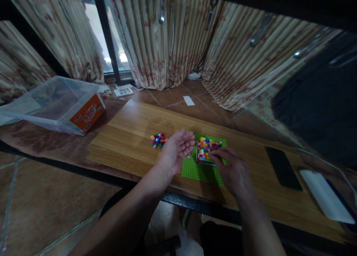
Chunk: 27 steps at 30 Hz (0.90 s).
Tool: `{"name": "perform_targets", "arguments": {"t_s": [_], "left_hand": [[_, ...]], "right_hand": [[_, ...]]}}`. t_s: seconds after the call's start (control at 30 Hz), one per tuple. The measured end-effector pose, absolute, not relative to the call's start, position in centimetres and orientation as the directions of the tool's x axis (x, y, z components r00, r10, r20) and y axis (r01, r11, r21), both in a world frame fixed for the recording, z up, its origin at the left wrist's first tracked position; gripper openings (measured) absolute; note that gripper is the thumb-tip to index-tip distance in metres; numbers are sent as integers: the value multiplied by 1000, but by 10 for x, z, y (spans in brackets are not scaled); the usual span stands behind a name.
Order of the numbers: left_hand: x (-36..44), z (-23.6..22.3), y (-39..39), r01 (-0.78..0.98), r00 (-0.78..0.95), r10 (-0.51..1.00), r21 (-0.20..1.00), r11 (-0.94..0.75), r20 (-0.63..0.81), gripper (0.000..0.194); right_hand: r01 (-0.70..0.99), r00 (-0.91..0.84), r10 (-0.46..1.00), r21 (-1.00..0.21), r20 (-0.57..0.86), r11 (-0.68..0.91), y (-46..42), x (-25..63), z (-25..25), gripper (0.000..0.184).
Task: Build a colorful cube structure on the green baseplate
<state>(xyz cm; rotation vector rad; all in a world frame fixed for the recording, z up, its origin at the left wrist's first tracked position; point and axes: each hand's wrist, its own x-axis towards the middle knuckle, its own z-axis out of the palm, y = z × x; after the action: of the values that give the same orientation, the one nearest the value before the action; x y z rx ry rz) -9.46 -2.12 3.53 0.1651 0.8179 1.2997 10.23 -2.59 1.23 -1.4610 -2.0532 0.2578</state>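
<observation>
My left hand (177,150) is palm up with its fingers loosely spread, over the left edge of a green studded baseplate (200,173). Nothing shows in its palm. On the baseplate stands a low block built of many-coloured toy bricks (205,146). The fingertips of my right hand (232,168) are pinched together at the near right side of this block; whatever they hold is too small to make out. A pile of loose toy bricks (157,140) lies on the wooden board, left of and partly behind my left hand. A pink brick (187,157) shows beside the left fingers.
A clear plastic bin (55,111) with an orange label stands at the left. On the wooden board (125,137), a dark phone-like slab (283,168) and a white flat object (326,196) lie at the right. Striped curtains (173,36) hang behind; a black bag-like shape (320,99) is at right.
</observation>
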Motion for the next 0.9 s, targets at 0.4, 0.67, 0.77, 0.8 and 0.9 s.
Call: {"name": "perform_targets", "arguments": {"t_s": [0.4, 0.67, 0.77, 0.8, 0.9], "left_hand": [[-94, 35, -21, -776, 44, 886, 543, 321, -461, 19], [-94, 34, -20, -776, 49, 885, 541, 325, -462, 19], [-93, 33, -20, -774, 53, 887, 542, 326, -458, 19], [-93, 33, -20, -773, 55, 888, 544, 327, -457, 19], [-93, 34, -21, -771, 52, 888, 547, 327, -457, 19]], "right_hand": [[759, -120, 948, -588, 296, 280, -27, 96, 11, 25], [783, 73, 941, -603, 331, 151, -26, 99, 18, 38], [824, 88, 907, -541, 412, 166, -22, 98, 16, 43], [842, 78, 900, -511, 428, 170, -21, 98, 14, 45], [880, 59, 895, -446, 442, 163, -16, 95, 3, 52]]}}
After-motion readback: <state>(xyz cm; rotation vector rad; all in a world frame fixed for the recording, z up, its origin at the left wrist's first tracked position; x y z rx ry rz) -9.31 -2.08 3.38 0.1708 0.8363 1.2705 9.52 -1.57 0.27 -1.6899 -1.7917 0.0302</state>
